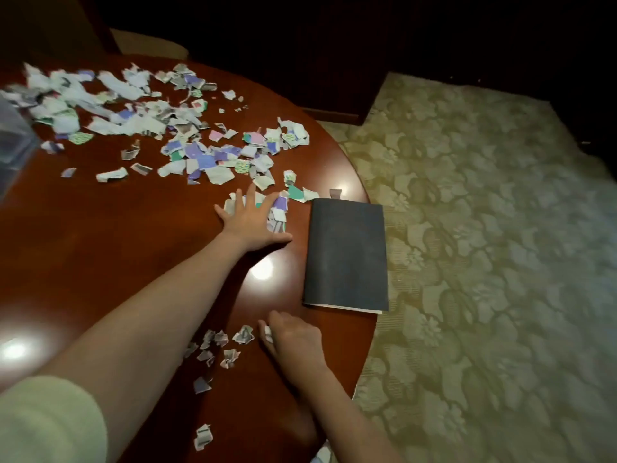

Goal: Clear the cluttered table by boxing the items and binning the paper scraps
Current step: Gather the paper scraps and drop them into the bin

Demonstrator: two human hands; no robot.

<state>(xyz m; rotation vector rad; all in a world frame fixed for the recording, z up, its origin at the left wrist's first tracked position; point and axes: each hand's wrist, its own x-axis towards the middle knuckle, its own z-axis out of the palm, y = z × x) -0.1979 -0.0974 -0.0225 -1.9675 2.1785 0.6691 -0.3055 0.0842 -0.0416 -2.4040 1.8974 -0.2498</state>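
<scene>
At the far left edge of the frame, a blurred clear container (13, 142) stands on the round red-brown bench (100, 248). Paper scraps (150, 128) lie scattered across the upper left and centre. Left hand (248, 222), centre frame: fingers spread flat, pressing on scraps at the near edge of the spread. A smaller cluster (223, 345) lies at lower centre. Right hand (295, 342), just right of that cluster: fingers curled round a white scrap (267, 330). A closed dark notebook (347, 255) lies at the bench's right rim. Patterned carpet (484, 245) fills the right of the frame.

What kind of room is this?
Probably a living or dining room at home: a round glossy reddish-brown wooden table, a pale green flower-patterned carpet and what looks like a pale cushioned chair behind it.
</scene>
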